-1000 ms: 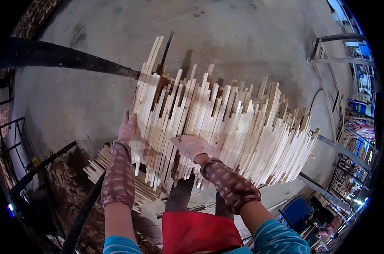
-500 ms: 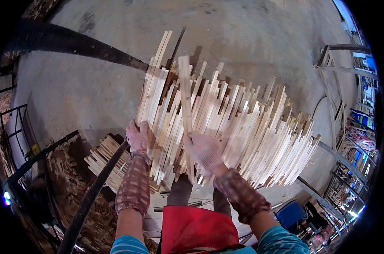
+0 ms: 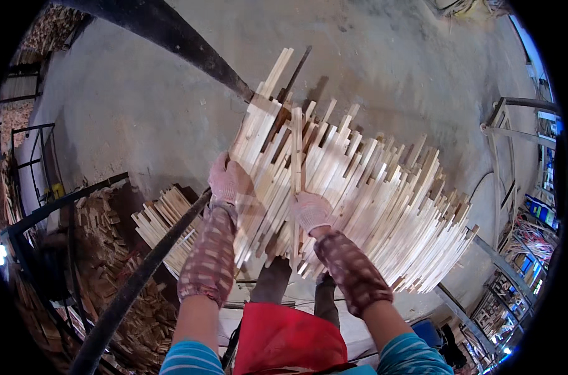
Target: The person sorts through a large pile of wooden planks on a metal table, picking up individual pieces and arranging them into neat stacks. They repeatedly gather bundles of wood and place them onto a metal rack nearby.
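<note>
Many pale wooden strips (image 3: pixel 371 206) lie side by side in a wide, uneven row in front of me. My right hand (image 3: pixel 312 211), in a light knitted glove, is closed around one wooden strip (image 3: pixel 297 147) that lies over the row, its far end pointing away from me. At the left end of the row, my left hand (image 3: pixel 224 180), gloved too, rests against the outermost strips with its fingers stretched out. Part of its palm and the strips' near ends there are hidden.
A dark metal bar (image 3: pixel 165 37) slants in from the far left, and another bar (image 3: pixel 146 275) crosses at the near left. Below left are a smaller stack of strips (image 3: pixel 162 225) and a heap of wood offcuts (image 3: pixel 109 256). Metal frames (image 3: pixel 515 131) stand at the right.
The strip in my right hand has swung more upright and shifted nearer the row. My left hand has slid farther along the left edge strips. The whole view has shifted slightly.
</note>
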The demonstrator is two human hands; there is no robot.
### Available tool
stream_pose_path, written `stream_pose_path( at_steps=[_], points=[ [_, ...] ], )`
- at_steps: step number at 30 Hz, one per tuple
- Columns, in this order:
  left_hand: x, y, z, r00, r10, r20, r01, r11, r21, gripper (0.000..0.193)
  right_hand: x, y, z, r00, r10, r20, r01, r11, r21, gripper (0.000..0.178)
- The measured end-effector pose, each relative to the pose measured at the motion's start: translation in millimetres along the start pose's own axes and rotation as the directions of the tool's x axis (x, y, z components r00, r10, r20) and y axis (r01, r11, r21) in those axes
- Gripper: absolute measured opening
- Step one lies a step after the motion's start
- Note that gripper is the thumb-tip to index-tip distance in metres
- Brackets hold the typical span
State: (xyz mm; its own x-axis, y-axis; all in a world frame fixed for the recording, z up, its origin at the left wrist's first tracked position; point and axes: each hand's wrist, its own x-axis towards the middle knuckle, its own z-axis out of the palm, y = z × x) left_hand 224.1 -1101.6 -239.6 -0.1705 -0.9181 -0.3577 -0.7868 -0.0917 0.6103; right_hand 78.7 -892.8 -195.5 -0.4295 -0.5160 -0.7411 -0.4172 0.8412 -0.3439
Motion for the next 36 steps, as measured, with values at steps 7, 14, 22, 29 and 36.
stream_pose_path(
  at_steps=[7,14,22,29,36],
  points=[
    [42.3,-30.6,-24.9,0.921,-0.206,0.33,0.245,0.966,-0.083,0.047,9.5,-79.8,-18.6,0.977,-0.212,-0.024,0.21,0.931,0.299,0.055],
    [48.2,6.4,-49.8,0.889,-0.183,0.419,0.129,0.98,0.154,0.076,118.8,-165.9,56.0,0.982,-0.087,0.166,-0.015,0.848,0.53,0.048],
    [41.0,-73.8,-29.1,0.869,0.125,0.479,0.032,0.952,-0.305,0.07,104.3,-172.2,2.3,0.934,-0.223,0.28,0.185,0.97,0.156,0.058],
    [16.6,12.0,-37.5,0.907,-0.06,0.417,0.057,0.998,0.019,0.065,157.9,-97.7,-36.1,0.841,-0.364,-0.399,0.373,0.926,-0.06,0.06],
    [45.9,-27.9,-35.4,0.824,-0.003,0.567,0.167,0.957,-0.237,0.071,232.2,-133.8,-148.5,0.719,-0.5,-0.482,0.473,0.861,-0.187,0.043]
  ],
)
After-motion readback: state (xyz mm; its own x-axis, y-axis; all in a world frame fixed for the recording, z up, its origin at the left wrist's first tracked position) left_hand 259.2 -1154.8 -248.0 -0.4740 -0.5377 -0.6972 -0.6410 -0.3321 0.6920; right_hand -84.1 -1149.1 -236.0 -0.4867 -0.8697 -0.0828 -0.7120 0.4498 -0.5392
